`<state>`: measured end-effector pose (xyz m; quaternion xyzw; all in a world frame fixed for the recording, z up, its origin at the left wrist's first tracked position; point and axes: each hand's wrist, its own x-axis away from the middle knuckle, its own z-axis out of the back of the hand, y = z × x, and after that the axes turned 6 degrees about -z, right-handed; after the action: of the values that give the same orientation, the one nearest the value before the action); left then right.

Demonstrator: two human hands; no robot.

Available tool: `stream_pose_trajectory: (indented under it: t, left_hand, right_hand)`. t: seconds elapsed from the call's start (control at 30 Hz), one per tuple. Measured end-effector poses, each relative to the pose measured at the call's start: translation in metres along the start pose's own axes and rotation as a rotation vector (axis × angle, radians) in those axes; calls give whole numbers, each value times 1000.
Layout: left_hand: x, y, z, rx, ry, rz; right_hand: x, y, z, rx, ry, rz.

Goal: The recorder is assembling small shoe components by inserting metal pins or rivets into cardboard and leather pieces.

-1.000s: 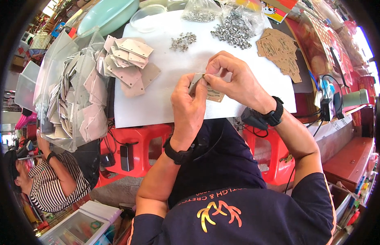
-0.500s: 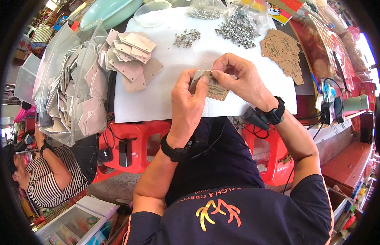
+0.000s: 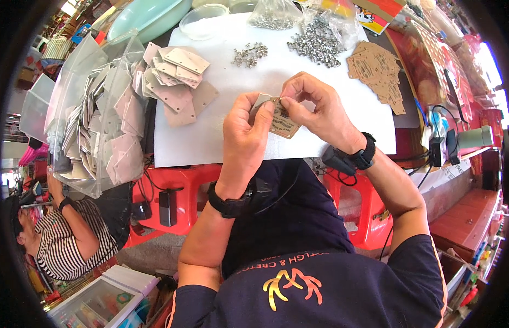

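Note:
My left hand (image 3: 244,134) grips a printed brown card (image 3: 285,126) by its left side, the thumb flat across its face. A paler layer shows along the card's top left edge, behind the print. With thumb and index finger, my right hand (image 3: 316,112) pinches the card's upper edge; any small part between those fingertips is hidden. Beyond the hands lie a small heap of metal fittings (image 3: 250,55) and a larger heap of them (image 3: 318,46). More printed brown cards (image 3: 375,71) are piled at the right, and pale blank cards (image 3: 175,76) at the left.
A clear plastic bin (image 3: 63,109) full of pale cards stands left of the white work sheet (image 3: 211,139). Behind are a pale green basin (image 3: 148,22) and a bag of fittings (image 3: 273,16). Red stools (image 3: 180,191) stand below the sheet. Another person (image 3: 74,229) sits at the left.
Both hands and the card have shifted slightly left. The left wrist has dropped back a little toward me; the grip on the card stays alike.

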<state>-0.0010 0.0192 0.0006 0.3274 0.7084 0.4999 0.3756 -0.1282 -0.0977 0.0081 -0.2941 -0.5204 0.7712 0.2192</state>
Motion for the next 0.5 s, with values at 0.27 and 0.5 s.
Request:
stream_pose_trajectory:
  t: [0.27,0.5]
  left_hand:
    - [-2,-6,-3,-411,53,-283]
    - [0,0,-9,-530,45,-395]
  right_hand:
    - [-3,-12,6,195,7,247]
    - [0,-11,5,161,26,187]
